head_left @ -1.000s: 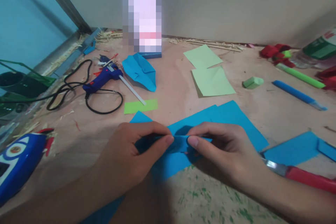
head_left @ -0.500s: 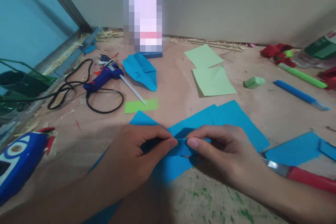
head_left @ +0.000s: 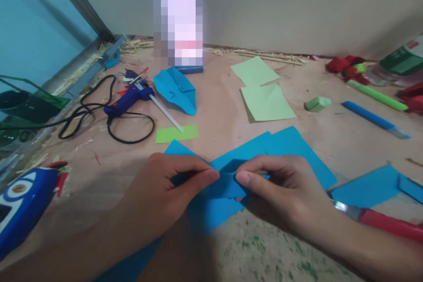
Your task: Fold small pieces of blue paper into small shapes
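Between my two hands is a folded strip of blue paper [head_left: 228, 184], its upper edge pinched from both sides. My left hand [head_left: 180, 185] closes thumb and forefinger on the left end. The right end sits between the thumb and forefinger of my right hand [head_left: 280, 185]. Larger blue paper sheets [head_left: 297, 154] lie flat under and beyond the hands, partly covered by them. To the right of my right wrist rests a tool with a red handle [head_left: 386, 224] and a metal part; the forearm hides some of it.
A blue glue gun [head_left: 124, 99] with a looping black cord lies at the left, near a crumpled blue paper [head_left: 176, 90]. Pale green sheets [head_left: 267, 102], a blue rolled stick [head_left: 370, 114] and a bottle [head_left: 401, 59] are farther back. A blue-and-white tool [head_left: 28, 202] lies at the left edge.
My hands have spread very slightly apart along the strip's edge, and more of the strip's blue face shows between them. The whole view has shifted a little.
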Demonstrator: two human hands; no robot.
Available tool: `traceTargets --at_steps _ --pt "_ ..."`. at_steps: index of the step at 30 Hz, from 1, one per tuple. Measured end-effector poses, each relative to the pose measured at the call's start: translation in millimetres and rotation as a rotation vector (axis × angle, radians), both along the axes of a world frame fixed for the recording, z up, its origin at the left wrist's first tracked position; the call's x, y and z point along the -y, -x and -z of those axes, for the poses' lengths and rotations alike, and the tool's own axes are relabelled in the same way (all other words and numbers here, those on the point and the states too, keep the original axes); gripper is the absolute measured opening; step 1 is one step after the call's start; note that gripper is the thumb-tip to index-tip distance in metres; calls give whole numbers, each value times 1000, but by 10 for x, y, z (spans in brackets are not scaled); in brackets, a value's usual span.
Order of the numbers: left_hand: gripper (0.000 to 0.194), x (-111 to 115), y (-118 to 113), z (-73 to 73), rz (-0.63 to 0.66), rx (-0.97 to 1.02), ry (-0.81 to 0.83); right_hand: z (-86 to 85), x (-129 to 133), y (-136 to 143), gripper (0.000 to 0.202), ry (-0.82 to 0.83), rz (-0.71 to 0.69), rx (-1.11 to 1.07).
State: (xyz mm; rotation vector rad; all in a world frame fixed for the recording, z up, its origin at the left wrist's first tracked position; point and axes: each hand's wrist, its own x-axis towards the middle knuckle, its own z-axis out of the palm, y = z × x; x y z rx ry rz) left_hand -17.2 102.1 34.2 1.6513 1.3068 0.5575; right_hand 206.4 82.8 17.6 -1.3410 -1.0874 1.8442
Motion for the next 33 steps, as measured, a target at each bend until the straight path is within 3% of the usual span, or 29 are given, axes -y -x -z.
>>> traceTargets --at_steps 3,9,16,20,27,33 --pt "23 -26 25 -6 -19 -19 -3 27 -10 16 39 47 57 -45" --pt "24 -28 78 -40 -48 -16 -36 64 -37 23 40 -12 128 -45" --pt "10 4 6 -19 30 -6 -17 10 -47 6 32 -124 -28 57" --pt "15 29 -26 19 61 20 -31 -25 -48 6 25 -255 -106 147" --pt "23 67 -12 51 85 -53 -102 25 -23 22 32 -137 -80 60" --pt "23 94 -11 41 100 -50 -129 34 -16 17 33 -136 -75 53"
